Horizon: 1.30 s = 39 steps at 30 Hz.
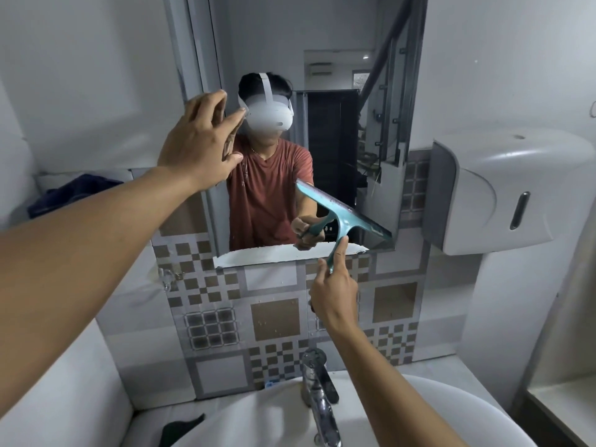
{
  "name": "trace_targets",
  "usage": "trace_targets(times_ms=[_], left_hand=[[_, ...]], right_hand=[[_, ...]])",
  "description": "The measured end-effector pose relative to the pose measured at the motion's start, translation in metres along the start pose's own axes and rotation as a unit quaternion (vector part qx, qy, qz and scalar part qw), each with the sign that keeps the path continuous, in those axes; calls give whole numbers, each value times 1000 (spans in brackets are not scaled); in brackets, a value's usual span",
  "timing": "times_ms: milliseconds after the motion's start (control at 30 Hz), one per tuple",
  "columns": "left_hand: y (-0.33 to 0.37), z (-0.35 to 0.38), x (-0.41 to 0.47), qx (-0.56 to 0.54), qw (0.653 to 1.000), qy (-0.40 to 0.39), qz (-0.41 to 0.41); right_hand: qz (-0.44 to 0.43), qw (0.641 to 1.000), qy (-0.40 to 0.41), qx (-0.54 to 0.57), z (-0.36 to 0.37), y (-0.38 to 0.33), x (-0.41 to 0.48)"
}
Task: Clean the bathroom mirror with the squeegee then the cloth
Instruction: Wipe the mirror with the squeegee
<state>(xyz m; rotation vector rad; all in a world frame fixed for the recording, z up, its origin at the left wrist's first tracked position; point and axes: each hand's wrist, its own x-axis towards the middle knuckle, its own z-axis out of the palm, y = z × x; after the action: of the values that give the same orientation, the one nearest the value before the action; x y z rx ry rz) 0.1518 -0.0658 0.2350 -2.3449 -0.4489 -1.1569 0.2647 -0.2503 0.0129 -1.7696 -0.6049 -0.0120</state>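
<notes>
mirror top cut off, squeegee handle grip-hidden

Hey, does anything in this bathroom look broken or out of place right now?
Yes. The mirror has a ragged, chipped-looking bottom edge near its lower left corner, uneven rather than straight. A dark cloth lies bunched on the ledge at left. The right hand holds the squeegee tilted against the glass.

squeegee handle end: hidden in right hand | sink: cut off below
</notes>
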Motion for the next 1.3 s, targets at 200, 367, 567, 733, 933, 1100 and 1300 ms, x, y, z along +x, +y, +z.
trace_targets(times_ms=[200, 367, 567, 733, 933, 1100, 1300], left_hand=[[0, 1, 0, -1, 1000, 3, -1], [-4, -1, 2, 9, 1000, 0, 7], [-9, 3, 3, 24, 1000, 11, 16], [-11, 2, 7, 22, 1000, 16, 15], [-21, -2, 7, 38, 999, 5, 18], [-26, -4, 7, 46, 999, 2, 14], [-27, -4, 7, 44, 999, 3, 8]], right_hand=[[35, 997, -18, 68, 24, -7, -15], [19, 993, -22, 110, 28, -10, -15], [10, 991, -14, 136, 34, -12, -19], [-2, 990, -36, 137, 57, -18, -36], [-10, 987, -48, 153, 93, -23, -49], [-1, 985, -34, 167, 106, -32, -54], [-23, 982, -72, 173, 119, -37, -59]])
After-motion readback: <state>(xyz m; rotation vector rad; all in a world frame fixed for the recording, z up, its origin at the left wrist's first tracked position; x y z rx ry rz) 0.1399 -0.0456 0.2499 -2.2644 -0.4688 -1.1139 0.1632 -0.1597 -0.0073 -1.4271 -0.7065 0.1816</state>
